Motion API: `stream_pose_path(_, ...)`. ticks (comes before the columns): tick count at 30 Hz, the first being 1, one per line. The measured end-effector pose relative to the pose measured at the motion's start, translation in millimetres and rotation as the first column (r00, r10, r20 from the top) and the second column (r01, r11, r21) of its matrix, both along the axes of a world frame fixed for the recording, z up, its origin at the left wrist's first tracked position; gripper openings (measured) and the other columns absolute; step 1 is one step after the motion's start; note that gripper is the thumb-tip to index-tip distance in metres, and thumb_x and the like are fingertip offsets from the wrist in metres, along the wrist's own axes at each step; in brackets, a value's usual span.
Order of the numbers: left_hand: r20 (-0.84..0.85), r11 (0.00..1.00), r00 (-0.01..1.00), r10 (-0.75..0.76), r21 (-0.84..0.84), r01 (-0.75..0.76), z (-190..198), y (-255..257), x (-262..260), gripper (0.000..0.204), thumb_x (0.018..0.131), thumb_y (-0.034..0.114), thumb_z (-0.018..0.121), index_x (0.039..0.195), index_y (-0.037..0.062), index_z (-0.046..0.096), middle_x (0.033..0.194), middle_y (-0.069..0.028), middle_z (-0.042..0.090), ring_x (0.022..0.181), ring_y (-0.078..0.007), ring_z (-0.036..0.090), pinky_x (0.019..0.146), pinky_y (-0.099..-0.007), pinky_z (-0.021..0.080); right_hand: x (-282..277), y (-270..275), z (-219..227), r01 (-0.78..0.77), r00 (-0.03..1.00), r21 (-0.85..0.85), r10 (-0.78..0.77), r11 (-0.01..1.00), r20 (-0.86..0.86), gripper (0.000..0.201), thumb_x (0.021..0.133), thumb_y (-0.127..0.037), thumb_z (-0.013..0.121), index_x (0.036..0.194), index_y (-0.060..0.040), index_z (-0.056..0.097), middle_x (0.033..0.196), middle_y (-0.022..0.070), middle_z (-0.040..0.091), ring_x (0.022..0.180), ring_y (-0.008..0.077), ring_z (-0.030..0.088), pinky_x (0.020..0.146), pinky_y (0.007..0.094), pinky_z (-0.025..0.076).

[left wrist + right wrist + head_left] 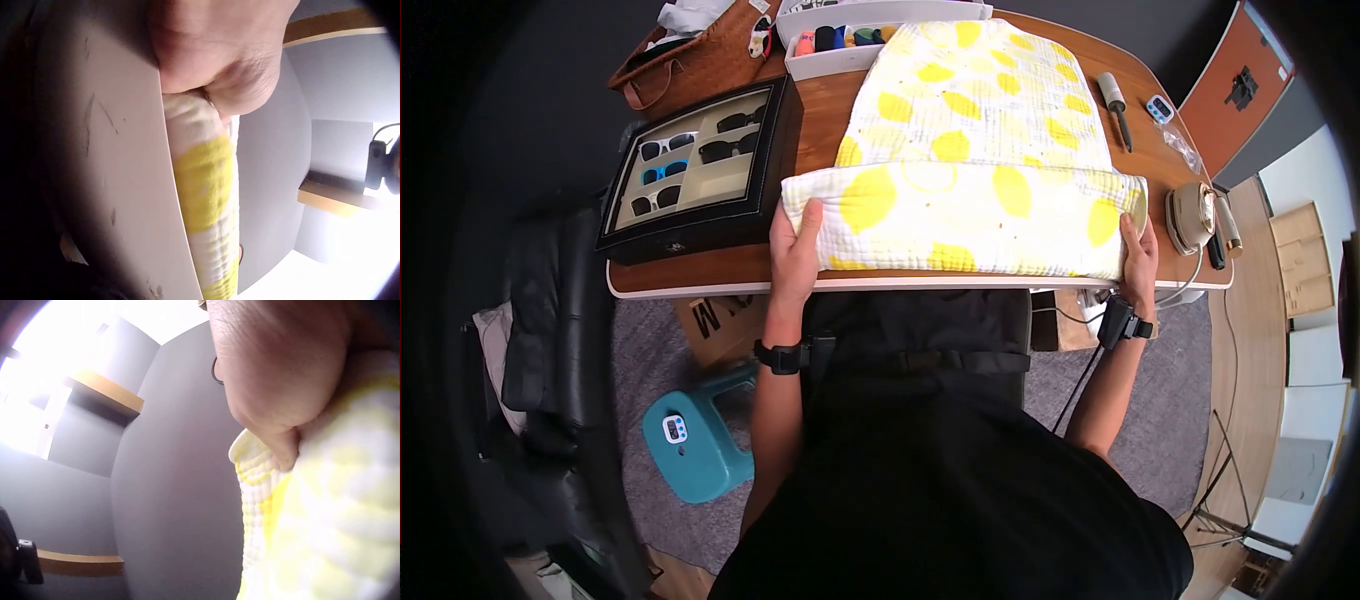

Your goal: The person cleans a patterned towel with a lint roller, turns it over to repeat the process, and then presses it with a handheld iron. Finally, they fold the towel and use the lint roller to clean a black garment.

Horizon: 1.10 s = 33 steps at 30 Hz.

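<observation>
A white muslin blanket [975, 110] with yellow lemon prints lies on the wooden table, its far part spread flat. Its near part is folded over into a wide, thick band [945, 220] along the table's front edge. My left hand [796, 252] grips the left end of this band, thumb on top and fingers hidden beneath. At the right end my right hand [1140, 262] holds the band the same way, thumb over the cloth. In the right wrist view, the thumb [284, 450] presses into the quilted fabric.
Left of the blanket stands a black case of sunglasses [690, 165]. A white box of rolled items [830, 63] and a woven basket [690, 60] sit behind. On the right are a lint roller [1114, 100], a small timer [1160, 108] and a corded beige handheld appliance [1191, 217].
</observation>
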<state>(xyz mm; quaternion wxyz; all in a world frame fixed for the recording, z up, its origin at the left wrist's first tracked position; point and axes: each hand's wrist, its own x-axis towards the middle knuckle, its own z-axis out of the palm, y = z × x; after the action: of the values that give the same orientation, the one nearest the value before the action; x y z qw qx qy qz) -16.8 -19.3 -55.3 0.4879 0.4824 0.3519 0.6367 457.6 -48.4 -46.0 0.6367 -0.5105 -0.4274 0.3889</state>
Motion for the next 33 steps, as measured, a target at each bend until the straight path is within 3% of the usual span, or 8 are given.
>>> stream_pose_path(5,-0.039,0.991,0.991,0.125,0.058,-0.123,-3.0,1.4,0.0,0.03,0.109,0.02,0.054,0.131,-0.0004,0.056,0.12,-0.0044,0.066,0.106,-0.0085,0.059,0.095,-0.0257,0.048,-2.0,-0.6,0.1,-0.018,1.0,0.018,0.018,1.0,-0.022,0.039,0.105,-0.016,0.059,0.139,0.003,0.053,0.123,0.008,0.068,0.101,0.0099,0.066,0.086,0.0244,0.053)
stream_pose_path(21,0.034,0.994,0.994,0.104,0.03,-0.105,-2.5,-0.4,1.7,0.029,0.108,0.018,0.054,0.129,-0.0018,0.056,0.117,-0.0053,0.067,0.102,-0.0078,0.06,0.091,-0.0258,0.05,6.0,-6.3,-8.0,0.006,1.0,0.028,-0.006,1.0,0.005,0.037,0.104,-0.014,0.059,0.137,0.0028,0.055,0.121,0.0084,0.069,0.1,0.0114,0.066,0.085,0.0256,0.054)
stream_pose_path(23,-0.159,0.985,0.973,0.165,-0.032,-0.172,-1.5,-2.3,0.8,0.027,0.106,0.017,0.058,0.126,-0.0016,0.056,0.113,-0.0067,0.068,0.101,-0.0093,0.06,0.088,-0.0284,0.051,12.8,1.2,-17.4,0.046,0.997,0.038,-0.048,0.998,0.054,0.033,0.104,-0.013,0.06,0.133,0.0013,0.058,0.116,0.0068,0.069,0.098,0.012,0.065,0.083,0.0254,0.053)
stream_pose_path(25,-0.419,0.915,0.814,0.402,0.216,-0.34,3.5,-8.7,5.3,0.029,0.1,0.015,0.067,0.121,-0.0008,0.056,0.108,-0.0117,0.067,0.095,-0.0174,0.064,0.084,-0.0326,0.052,8.8,1.3,-12.4,0.076,0.99,0.005,-0.076,0.997,0.118,0.03,0.103,-0.014,0.063,0.128,0.0008,0.06,0.111,0.0051,0.068,0.095,0.0116,0.064,0.082,0.0255,0.052)
stream_pose_path(27,-0.606,0.847,0.593,0.53,0.413,-0.335,13.8,-18.2,-0.5,0.034,0.091,0.011,0.075,0.118,0.0006,0.056,0.107,-0.0159,0.064,0.093,-0.0299,0.064,0.083,-0.0389,0.052,31.2,11.9,-41.6,0.25,0.909,0.084,-0.263,0.965,0.322,0.031,0.1,-0.018,0.069,0.123,0.0011,0.061,0.111,0.0073,0.068,0.097,0.0135,0.063,0.085,0.0282,0.052)
stream_pose_path(29,-0.491,0.64,0.465,0.737,0.729,-0.245,47.2,-23.7,5.4,0.045,0.082,0.004,0.08,0.12,0.001,0.056,0.11,-0.0169,0.063,0.097,-0.0318,0.062,0.084,-0.0383,0.051,-10.3,-5.8,-10.2,0.535,0.615,0.155,-0.509,0.83,0.602,0.038,0.098,-0.022,0.071,0.125,0.0019,0.059,0.116,0.0132,0.068,0.102,0.0222,0.065,0.091,0.0329,0.051)
stream_pose_path(31,-0.491,0.655,0.541,0.683,0.739,-0.156,74.6,-33.0,20.7,0.042,0.08,0.002,0.079,0.118,0.0001,0.06,0.115,-0.0176,0.064,0.102,-0.0372,0.062,0.089,-0.0436,0.05,-57.1,-13.8,25.6,0.55,0.249,0.411,-0.612,0.727,0.751,0.037,0.097,-0.019,0.07,0.126,0.0024,0.06,0.12,0.0161,0.067,0.107,0.029,0.065,0.094,0.0382,0.05)
stream_pose_path(33,-0.606,0.738,0.582,0.541,0.675,0.017,88.0,-33.1,44.5,0.036,0.086,0.01,0.075,0.119,0.0014,0.066,0.123,-0.0162,0.063,0.113,-0.0368,0.061,0.096,-0.0446,0.049,-97.7,-9.9,46.0,0.339,0.452,0.402,-0.522,0.851,0.723,0.033,0.097,-0.016,0.069,0.123,0.002,0.063,0.121,0.0174,0.068,0.113,0.0318,0.064,0.097,0.0409,0.048)
